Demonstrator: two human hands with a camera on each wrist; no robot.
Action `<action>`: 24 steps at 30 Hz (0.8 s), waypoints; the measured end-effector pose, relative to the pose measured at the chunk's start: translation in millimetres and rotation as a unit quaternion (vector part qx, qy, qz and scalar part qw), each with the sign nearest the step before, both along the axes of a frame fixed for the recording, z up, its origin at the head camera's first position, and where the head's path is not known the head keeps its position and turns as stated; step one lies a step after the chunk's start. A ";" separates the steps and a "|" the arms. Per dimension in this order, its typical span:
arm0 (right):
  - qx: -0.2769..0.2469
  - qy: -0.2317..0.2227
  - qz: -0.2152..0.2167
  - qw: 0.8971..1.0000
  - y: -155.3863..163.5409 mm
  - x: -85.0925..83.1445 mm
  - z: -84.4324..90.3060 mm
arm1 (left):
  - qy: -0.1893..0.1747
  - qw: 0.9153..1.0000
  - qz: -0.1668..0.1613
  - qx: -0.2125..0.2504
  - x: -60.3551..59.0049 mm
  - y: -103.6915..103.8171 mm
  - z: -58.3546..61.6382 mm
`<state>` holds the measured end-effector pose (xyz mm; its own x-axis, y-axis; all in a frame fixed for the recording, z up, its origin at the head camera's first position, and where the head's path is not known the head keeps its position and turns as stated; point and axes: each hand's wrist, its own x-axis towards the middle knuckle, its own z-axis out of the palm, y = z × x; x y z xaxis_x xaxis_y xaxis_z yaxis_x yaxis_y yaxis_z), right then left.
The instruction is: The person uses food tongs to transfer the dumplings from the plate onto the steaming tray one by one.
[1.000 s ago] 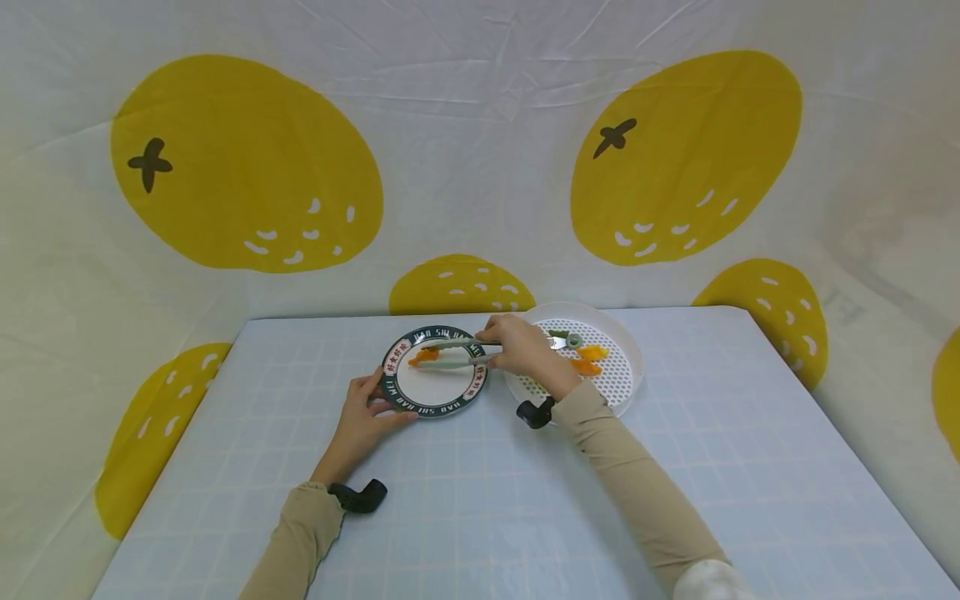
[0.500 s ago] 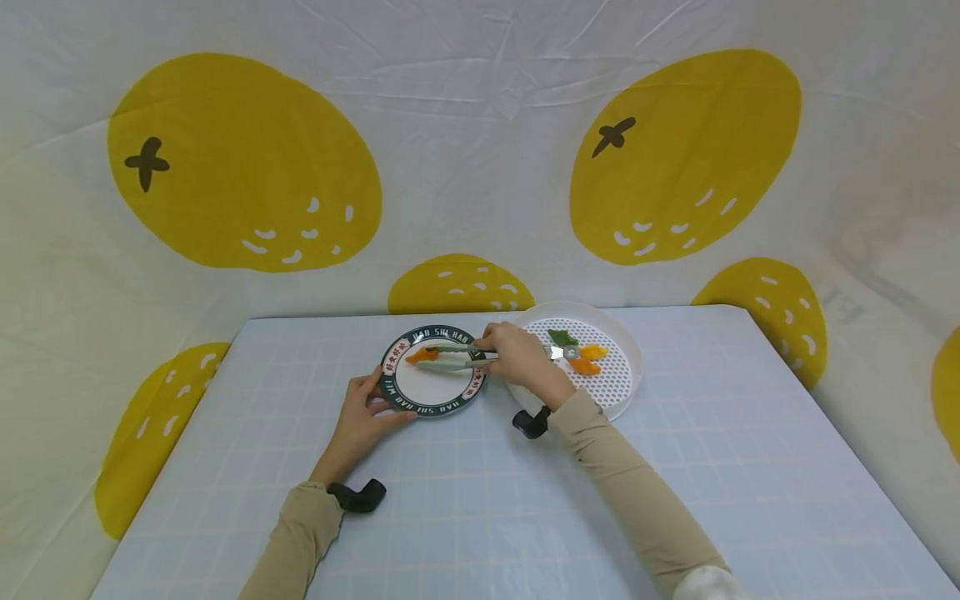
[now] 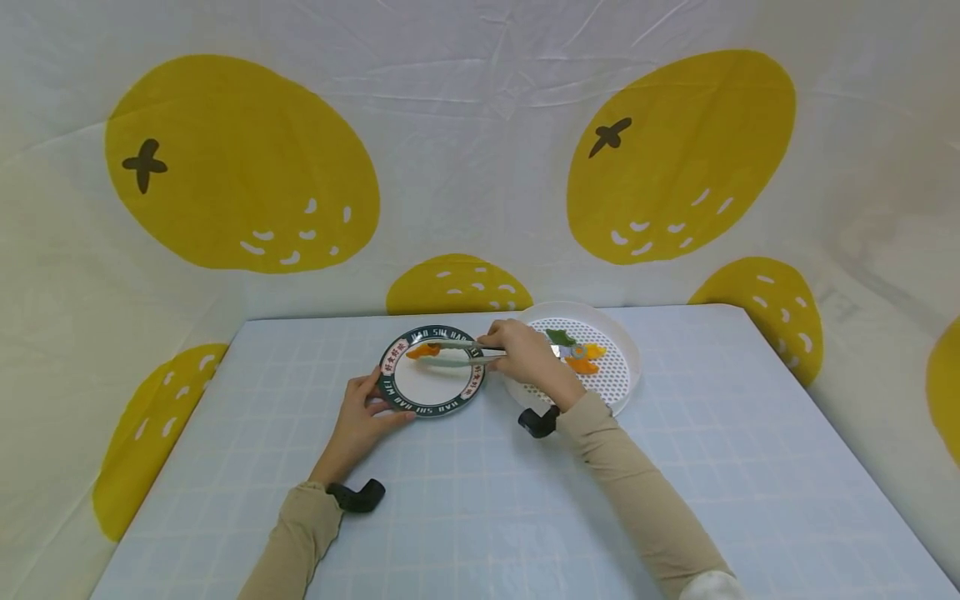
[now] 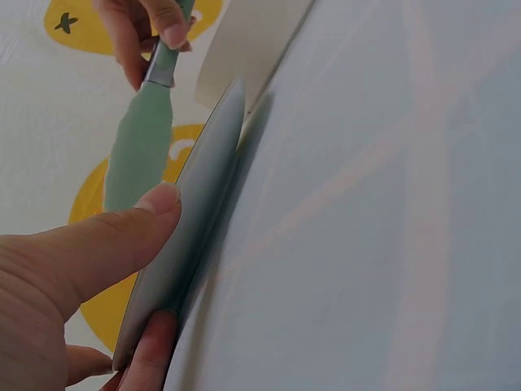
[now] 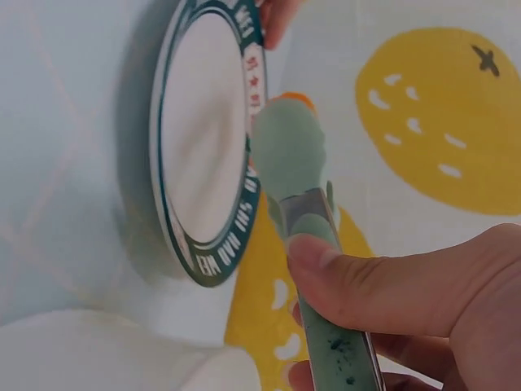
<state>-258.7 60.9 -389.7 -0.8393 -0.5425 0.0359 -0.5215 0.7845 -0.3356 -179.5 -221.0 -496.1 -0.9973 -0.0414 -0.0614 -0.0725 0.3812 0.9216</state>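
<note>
My left hand grips the near-left rim of a round white plate with a dark green lettered border. In the left wrist view, the thumb lies over the plate's edge and fingers reach beneath it. My right hand holds a pair of pale green tongs with metal parts, its thumb pressed on one arm. The tongs extend left over the plate. At their tips is an orange piece, overlapping the plate's upper left in the head view; in the right wrist view the tongs mostly hide it.
Right of the plate, partly under my right forearm, stands a round white tray with a perforated floor. It holds a green leaf-like piece, an orange piece and a yellow-orange piece. A pale checked cloth covers the table.
The tongs' hinge end has swung slightly toward me, so the green piece in the tray shows more. The left hand and plate stay nearly where they were.
</note>
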 end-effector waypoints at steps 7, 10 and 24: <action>-0.029 0.014 0.003 0.999 21.9 6.5 8.4 | -0.013 1.000 0.004 -0.001 -0.8 -0.7 -0.7; -0.037 0.024 0.005 0.999 32.5 11.0 11.4 | -0.014 1.000 0.001 -0.001 -1.0 -0.2 -0.4; -0.074 0.042 -0.013 0.996 92.6 33.1 18.3 | -0.004 1.000 -0.004 0.002 0.6 -2.0 -0.3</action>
<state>-225.6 153.5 -371.4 -0.8441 -0.5035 0.1843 -0.5319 0.7436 -0.4051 -178.9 -223.0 -496.4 -0.9970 -0.0325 -0.0700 -0.0771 0.3785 0.9224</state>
